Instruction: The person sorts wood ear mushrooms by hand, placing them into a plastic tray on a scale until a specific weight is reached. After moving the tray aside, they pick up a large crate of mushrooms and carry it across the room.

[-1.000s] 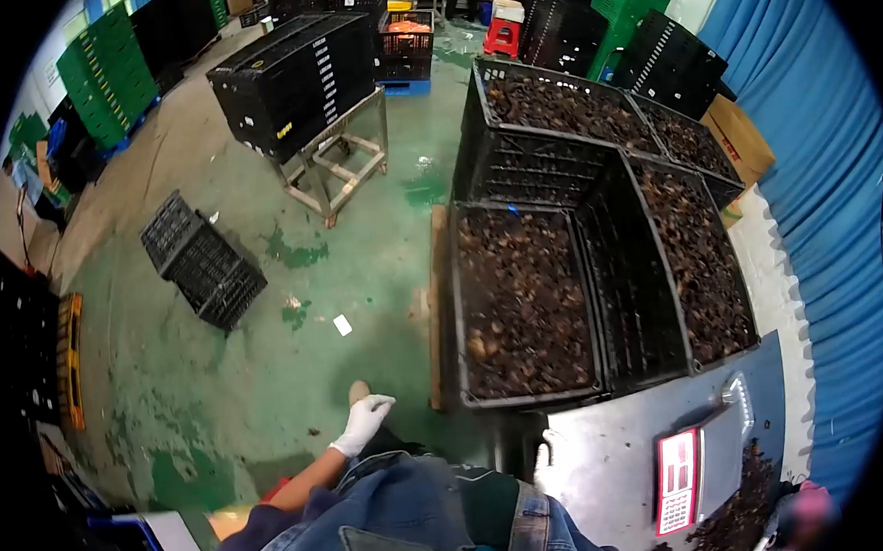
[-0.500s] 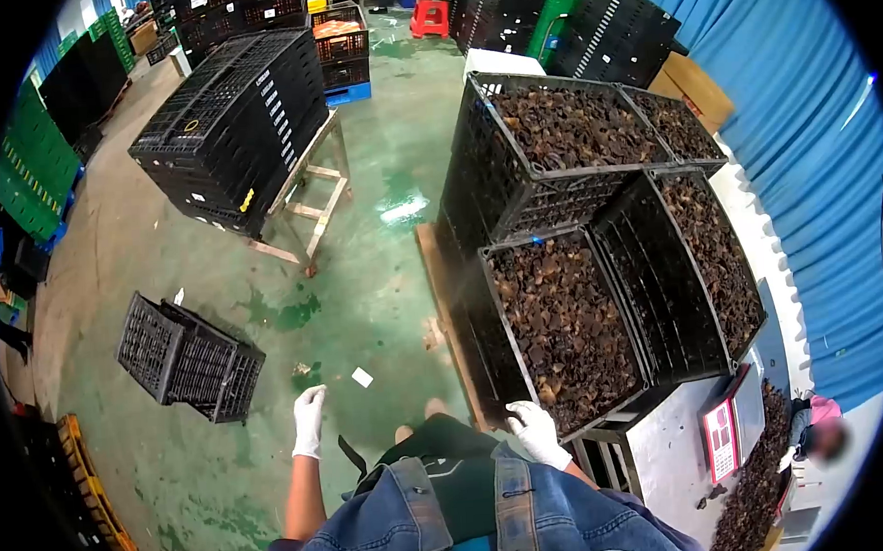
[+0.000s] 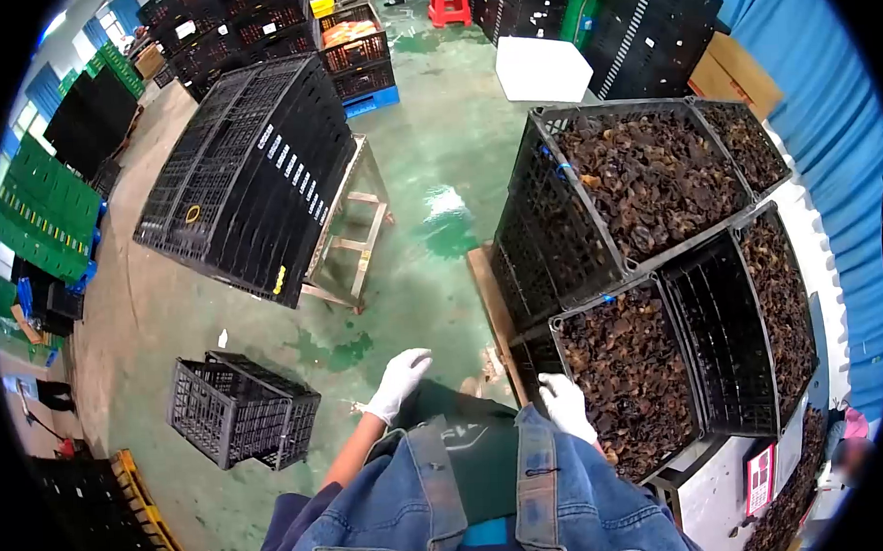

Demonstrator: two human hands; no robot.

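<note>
My left hand (image 3: 401, 384), in a white glove, is held out over the green floor in front of my body, its fingers stretched forward and nothing in it. My right hand (image 3: 567, 408), also white-gloved, is at the near left edge of a black crate (image 3: 557, 341) filled with dark brown dried pieces (image 3: 627, 371); its fingers are loosely extended and hold nothing visible. Behind that crate stands a taller filled crate (image 3: 577, 210). To its right are an upright black crate wall (image 3: 720, 332) and another filled crate (image 3: 777, 281).
Stacked black crates (image 3: 250, 175) rest on a wooden stand (image 3: 362, 249). Smaller black crates (image 3: 241, 412) lie on the floor at left. A white box (image 3: 543, 69), a red stool (image 3: 448, 4) and a red-and-white scale (image 3: 760, 478) are around. A person (image 3: 851, 453) is at far right.
The view has shifted, so the crates appear farther right and the left stack larger. My left hand has moved right, closer to my body's middle; my right hand stays beside the filled crate.
</note>
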